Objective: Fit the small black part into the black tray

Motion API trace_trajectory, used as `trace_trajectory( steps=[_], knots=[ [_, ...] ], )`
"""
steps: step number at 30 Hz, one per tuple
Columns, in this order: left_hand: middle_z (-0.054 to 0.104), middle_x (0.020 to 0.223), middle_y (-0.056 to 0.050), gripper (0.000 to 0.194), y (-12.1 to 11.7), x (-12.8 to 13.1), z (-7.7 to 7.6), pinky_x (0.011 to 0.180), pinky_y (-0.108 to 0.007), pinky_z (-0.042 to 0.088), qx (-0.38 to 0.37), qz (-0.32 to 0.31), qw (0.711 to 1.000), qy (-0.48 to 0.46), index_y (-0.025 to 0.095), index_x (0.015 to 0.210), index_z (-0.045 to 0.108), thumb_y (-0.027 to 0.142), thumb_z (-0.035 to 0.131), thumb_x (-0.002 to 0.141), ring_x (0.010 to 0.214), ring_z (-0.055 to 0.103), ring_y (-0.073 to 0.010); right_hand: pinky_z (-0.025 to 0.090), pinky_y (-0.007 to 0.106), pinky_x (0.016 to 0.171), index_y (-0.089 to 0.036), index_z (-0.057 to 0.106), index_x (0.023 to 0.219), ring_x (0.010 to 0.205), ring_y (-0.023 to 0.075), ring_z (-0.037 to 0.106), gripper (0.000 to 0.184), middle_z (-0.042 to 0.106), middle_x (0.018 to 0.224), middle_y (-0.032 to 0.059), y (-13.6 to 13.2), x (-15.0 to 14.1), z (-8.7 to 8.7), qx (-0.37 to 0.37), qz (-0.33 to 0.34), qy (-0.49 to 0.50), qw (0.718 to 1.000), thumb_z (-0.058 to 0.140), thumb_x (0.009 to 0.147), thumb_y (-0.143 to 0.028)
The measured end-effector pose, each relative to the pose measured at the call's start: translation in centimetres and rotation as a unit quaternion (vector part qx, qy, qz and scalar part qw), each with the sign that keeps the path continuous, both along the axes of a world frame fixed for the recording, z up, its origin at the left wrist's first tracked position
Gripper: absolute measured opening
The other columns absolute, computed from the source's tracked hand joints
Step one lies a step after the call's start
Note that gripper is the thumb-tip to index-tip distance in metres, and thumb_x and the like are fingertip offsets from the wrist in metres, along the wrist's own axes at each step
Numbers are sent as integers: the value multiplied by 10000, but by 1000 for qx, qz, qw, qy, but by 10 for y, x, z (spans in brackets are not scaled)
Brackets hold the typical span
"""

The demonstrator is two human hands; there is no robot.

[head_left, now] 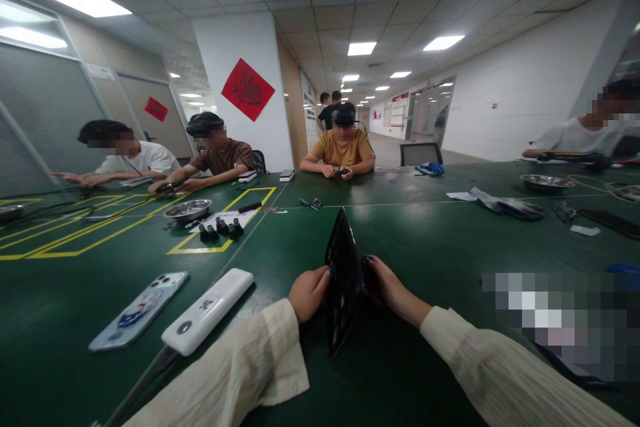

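Observation:
A thin black panel [344,287] stands nearly edge-on above the green table, in front of me; its exact kind is not clear. My left hand [311,293] is closed on its left side, with the thumb against the face. From the right, my right hand [393,285] grips a dark part at the panel's other side, its fingers partly hidden. Whether that dark part belongs to the panel I cannot tell. To the left of my left hand lie a white power bank [210,310] with a cable and a phone in a patterned case [140,310].
Several black cylindrical parts [220,228] stand on paper by a metal bowl [188,210]. Small tools [311,203] lie mid-table. On the right are another metal bowl [547,183] and a plastic bag [507,203]. Several people sit around the green table [425,227].

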State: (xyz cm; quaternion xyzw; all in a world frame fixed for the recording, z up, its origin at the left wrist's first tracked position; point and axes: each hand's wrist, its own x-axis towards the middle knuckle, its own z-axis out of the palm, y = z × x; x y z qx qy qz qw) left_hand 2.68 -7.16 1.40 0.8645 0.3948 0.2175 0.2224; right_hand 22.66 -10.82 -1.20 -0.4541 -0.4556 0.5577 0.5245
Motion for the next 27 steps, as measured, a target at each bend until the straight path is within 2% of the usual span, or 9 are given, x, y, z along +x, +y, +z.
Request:
trace_trajectory(
  steps=[4,10,13,17,21,27],
  knots=[
    [546,603,-24,439,0,0,0,588,-242,374,-2,-7,1000,8,154,798,560,408,215,896,601,528,-165,290,182,305,-202,431,1086,394,108,480,389,533,565,-33,2,0,-3,-1,-6,12,1000,416,800,-465],
    [546,623,-31,519,3,11,0,598,-247,370,-10,0,999,-42,133,751,566,451,184,899,592,508,-159,267,170,301,-201,444,1040,415,105,476,362,522,587,-31,6,0,-7,17,-30,38,999,408,804,-473],
    [515,600,-35,583,9,17,-2,567,-241,350,-5,16,999,-39,123,657,557,487,168,893,587,486,-155,252,164,302,-204,448,1027,432,105,484,374,519,613,-25,7,0,-5,5,-50,68,996,412,793,-493],
    [419,512,-25,673,15,20,-7,501,-237,296,-1,52,999,-11,119,531,531,534,132,880,513,409,-131,238,168,307,-217,417,1121,430,113,487,423,534,630,-19,7,-1,-3,-5,-48,89,995,426,766,-446],
    [431,507,-31,689,16,20,-9,504,-242,287,2,78,997,-2,119,516,537,526,119,883,498,406,-126,257,190,331,-223,407,1161,462,128,500,465,559,675,-7,7,-5,-2,4,-67,87,994,431,736,-410],
    [487,534,-51,670,13,19,-8,509,-254,274,6,93,995,26,132,549,565,481,113,898,499,452,-141,334,230,401,-224,438,1141,534,141,525,408,596,827,24,9,-6,-7,36,-65,58,996,415,778,-408]
  ],
)
